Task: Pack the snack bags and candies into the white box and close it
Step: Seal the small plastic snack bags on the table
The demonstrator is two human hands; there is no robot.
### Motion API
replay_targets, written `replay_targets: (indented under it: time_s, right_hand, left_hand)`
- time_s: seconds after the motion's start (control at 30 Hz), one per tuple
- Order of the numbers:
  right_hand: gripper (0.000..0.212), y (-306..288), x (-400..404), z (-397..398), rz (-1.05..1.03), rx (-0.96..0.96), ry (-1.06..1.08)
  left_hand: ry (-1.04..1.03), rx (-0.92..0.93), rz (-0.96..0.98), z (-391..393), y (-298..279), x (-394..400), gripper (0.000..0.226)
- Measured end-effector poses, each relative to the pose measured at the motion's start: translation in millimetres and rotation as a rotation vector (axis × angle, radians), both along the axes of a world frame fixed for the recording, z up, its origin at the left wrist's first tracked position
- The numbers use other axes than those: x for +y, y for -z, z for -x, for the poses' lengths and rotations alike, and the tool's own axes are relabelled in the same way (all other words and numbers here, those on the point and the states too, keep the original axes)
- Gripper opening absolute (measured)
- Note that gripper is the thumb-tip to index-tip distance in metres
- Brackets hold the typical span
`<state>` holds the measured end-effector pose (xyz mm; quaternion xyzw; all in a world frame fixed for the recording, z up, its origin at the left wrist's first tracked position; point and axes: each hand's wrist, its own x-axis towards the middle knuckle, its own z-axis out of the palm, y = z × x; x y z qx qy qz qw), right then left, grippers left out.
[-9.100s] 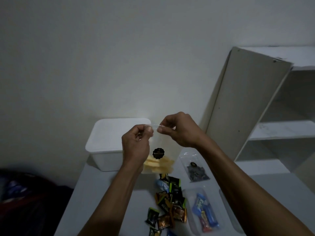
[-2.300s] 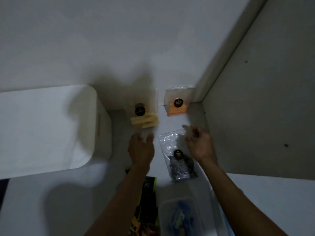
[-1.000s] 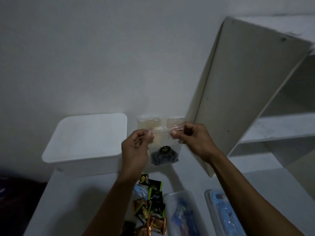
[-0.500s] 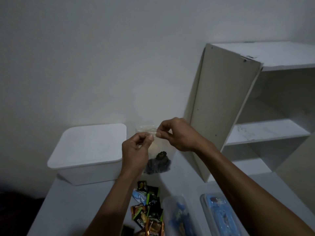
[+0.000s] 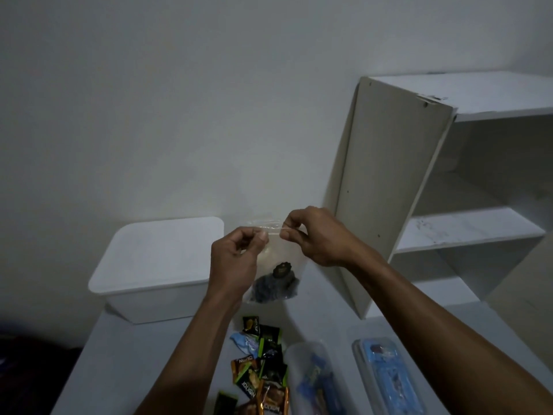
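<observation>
Up above the table (image 5: 125, 363), the left hand (image 5: 236, 259) and right hand (image 5: 314, 235) pinch the top edge of a clear snack bag (image 5: 275, 277) of dark pieces, beside the lidded white box (image 5: 155, 265), with candies (image 5: 260, 363) lying below.

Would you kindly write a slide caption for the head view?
Both hands, left and right, pinch the top of a clear snack bag above scattered candies, beside the lidded white box.
</observation>
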<state>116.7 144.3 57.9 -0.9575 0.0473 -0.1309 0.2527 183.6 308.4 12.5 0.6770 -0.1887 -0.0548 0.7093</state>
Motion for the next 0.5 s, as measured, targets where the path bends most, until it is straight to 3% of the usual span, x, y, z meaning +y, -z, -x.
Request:
replay_targets:
  time_s: [0.13, 0.5]
  right_hand:
    - [0.013, 1.8, 6.0, 2.5, 0.008, 0.004, 0.001]
    - [0.016, 6.0, 1.5, 12.6, -0.101, -0.009, 0.052]
  left_hand:
    - [0.094, 0.017, -0.015, 2.9, -1.0, 2.4, 0.004]
    - [0.063, 0.050, 0.014, 4.4, 2.0, 5.8, 0.003]
